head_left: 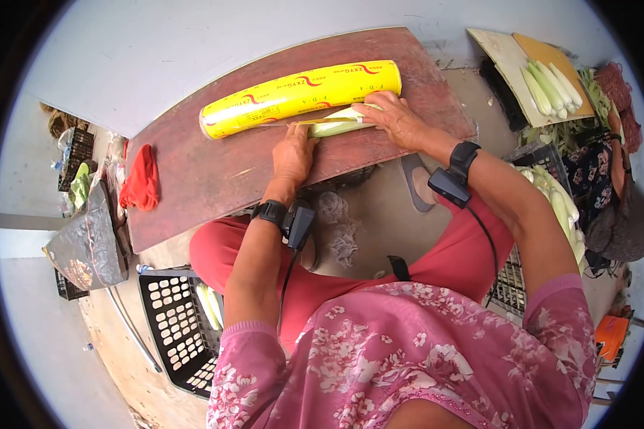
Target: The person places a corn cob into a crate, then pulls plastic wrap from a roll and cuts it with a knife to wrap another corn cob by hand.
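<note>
Pale green vegetable stalks [335, 126] lie on the dark red board, close in front of a large yellow roll of cling film [300, 96]. My left hand [293, 155] is closed around their left end, fingertips bent over it. Over the right end, my right hand [397, 119] grips the stalks with bent fingers, its knuckles right at the roll. A narrow yellow-brown strip [323, 121] runs along the top of the stalks between the two hands.
A red cloth [140, 179] rests on the left of the board [215, 171]. Black crates [175, 322] flank my legs, with stalks inside. At the right, more stalks [551, 89] lie on a flat panel, and another person's arm [615, 157] shows beside it.
</note>
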Demonstrator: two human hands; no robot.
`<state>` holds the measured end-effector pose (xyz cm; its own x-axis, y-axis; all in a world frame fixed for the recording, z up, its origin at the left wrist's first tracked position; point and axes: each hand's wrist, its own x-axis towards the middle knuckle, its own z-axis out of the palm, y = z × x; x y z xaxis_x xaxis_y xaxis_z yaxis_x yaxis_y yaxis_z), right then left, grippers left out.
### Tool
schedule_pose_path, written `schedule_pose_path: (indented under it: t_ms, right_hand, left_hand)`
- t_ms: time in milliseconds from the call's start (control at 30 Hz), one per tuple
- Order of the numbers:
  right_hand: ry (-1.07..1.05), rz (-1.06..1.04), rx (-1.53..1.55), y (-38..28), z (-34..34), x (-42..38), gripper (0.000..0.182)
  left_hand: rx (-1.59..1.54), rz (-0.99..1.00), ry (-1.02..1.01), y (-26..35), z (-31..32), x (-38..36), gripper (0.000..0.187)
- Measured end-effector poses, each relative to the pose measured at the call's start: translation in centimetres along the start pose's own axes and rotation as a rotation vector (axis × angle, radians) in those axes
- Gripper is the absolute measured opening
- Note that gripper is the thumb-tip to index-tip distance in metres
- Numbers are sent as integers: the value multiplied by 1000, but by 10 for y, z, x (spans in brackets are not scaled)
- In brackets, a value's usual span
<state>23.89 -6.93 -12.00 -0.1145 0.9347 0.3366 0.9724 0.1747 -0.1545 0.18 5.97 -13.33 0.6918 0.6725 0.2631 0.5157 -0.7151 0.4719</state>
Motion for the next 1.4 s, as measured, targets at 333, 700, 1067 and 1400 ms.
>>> schedule_pose_path:
  t_ms: [333,700,1067,1400]
  right_hand:
    - [-71,2,98,-2,-6,-2,61]
    - [-130,5,174,-13,-19,-7,58]
    - [-162,6,124,-12,-18,-6,59]
    - [-165,41,134,-13,-17,-7,58]
  left_hand:
    - [-11,29,-15,-1,-7,-4,25]
    - [15,-24,-134,12,-29,-14,25]
    - [389,-283,-387,7,-62,-7,28]
    - [-354,137,282,56,-3,-35,25]
